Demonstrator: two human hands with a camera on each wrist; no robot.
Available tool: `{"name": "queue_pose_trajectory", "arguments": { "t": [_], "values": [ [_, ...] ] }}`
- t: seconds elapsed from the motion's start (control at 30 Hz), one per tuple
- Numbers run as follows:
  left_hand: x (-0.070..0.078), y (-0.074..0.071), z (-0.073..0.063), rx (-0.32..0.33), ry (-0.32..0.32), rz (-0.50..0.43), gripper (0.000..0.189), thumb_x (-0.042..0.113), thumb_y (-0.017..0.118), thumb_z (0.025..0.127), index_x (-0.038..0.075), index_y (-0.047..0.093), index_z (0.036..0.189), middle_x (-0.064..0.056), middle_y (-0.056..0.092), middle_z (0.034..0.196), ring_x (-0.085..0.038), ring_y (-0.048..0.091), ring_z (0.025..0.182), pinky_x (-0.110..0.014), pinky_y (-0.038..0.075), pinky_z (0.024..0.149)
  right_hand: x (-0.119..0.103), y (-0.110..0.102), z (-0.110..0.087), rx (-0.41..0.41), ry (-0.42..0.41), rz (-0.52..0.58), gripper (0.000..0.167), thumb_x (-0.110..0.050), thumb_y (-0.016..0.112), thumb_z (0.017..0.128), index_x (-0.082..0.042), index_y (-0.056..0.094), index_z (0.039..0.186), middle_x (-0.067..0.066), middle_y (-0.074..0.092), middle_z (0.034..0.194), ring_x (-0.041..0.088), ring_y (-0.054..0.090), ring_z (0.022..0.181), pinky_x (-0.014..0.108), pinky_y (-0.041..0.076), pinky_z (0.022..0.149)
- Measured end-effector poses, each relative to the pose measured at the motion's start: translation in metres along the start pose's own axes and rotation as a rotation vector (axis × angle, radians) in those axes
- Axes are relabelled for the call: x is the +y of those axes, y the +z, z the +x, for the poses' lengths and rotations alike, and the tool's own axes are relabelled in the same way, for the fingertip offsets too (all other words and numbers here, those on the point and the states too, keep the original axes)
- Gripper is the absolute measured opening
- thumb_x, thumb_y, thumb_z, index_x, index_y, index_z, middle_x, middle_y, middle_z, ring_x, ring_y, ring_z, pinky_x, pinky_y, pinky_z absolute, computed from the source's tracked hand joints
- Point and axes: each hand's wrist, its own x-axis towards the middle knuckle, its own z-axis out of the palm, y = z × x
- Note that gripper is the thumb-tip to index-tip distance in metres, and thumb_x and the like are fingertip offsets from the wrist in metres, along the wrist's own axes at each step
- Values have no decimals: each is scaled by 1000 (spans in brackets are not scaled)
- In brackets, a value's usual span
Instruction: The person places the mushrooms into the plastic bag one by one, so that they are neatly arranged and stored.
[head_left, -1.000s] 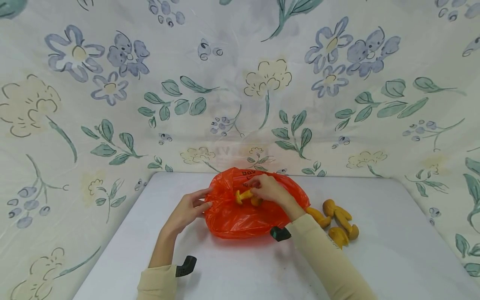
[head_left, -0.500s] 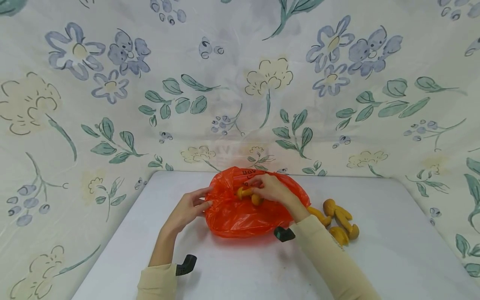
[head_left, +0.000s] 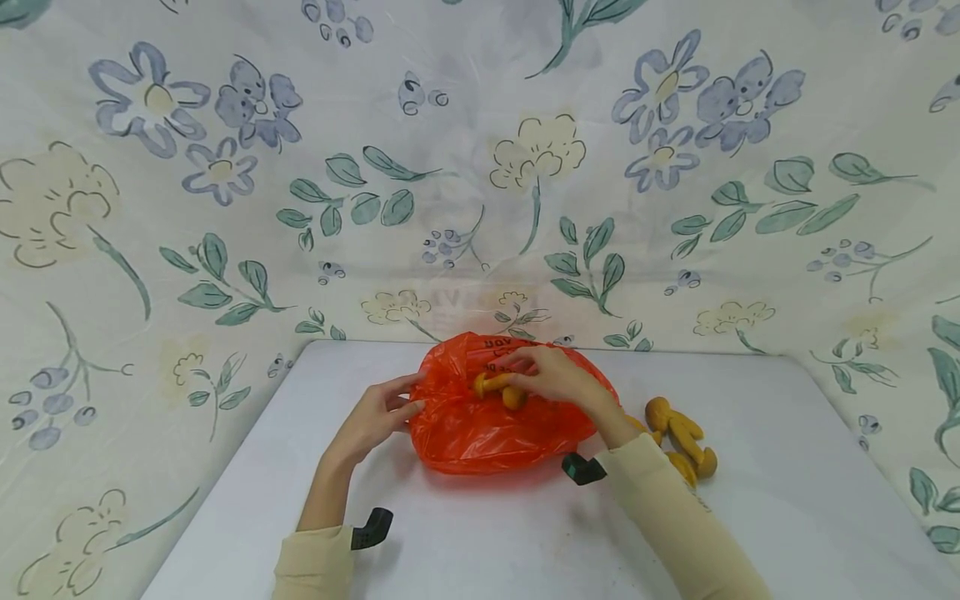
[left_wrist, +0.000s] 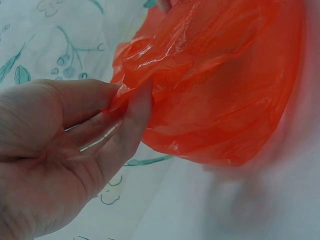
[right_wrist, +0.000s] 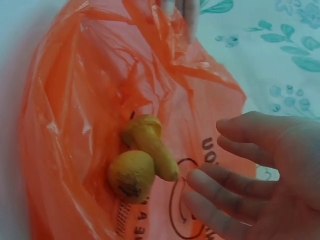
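A red-orange plastic bag (head_left: pixel 480 442) with dark printing lies in the middle of the table. At its left edge, my left hand (head_left: pixel 378 419) pinches the film between thumb and fingers, seen close up in the left wrist view. Two yellow-brown mushrooms rest on the bag: one with a long stem (right_wrist: pixel 156 152), and beside it one showing its round cap (right_wrist: pixel 131 175). My right hand (right_wrist: pixel 260 175) hovers over the bag next to the stem end, fingers spread apart and holding nothing.
Several more yellow-brown mushrooms (head_left: pixel 684 433) lie on the white table (head_left: pixel 480 542) right of the bag, partly hidden by the right sleeve (head_left: pixel 675 517). A flower-patterned cloth (head_left: pixel 465 200) hangs behind the table.
My right hand has let go of the long-stemmed mushroom, which has turned slightly and stays on the bag. The hand has drawn back to the right. My left hand keeps its place.
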Motion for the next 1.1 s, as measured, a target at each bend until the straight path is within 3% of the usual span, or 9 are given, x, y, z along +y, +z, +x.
{"name": "queue_pose_trajectory", "arguments": {
  "t": [0.2,0.63,1.1],
  "values": [
    [-2,-1,0,-4,6,0,51,14,62,96,12,48,145,-19,56,138,-32,65,113,-34,61,81,-1,-8,-8,11,-31,-31,32,-25,67,93,-23,66,125,0,68,114,19,63,102,31,58,80],
    [-1,-3,-2,-6,4,1,51,14,62,96,13,48,145,-18,56,138,-31,65,112,-34,61,81,3,-17,-30,20,-66,-86,37,-24,64,95,-10,61,130,9,67,117,24,63,104,37,57,89],
    [-2,-5,-2,-3,16,-6,52,14,62,96,13,48,146,-19,57,137,-31,66,111,-33,61,79,17,-24,-59,96,-80,-92,38,-28,65,94,-18,61,130,5,68,114,22,63,103,38,58,88]
  ]
}}
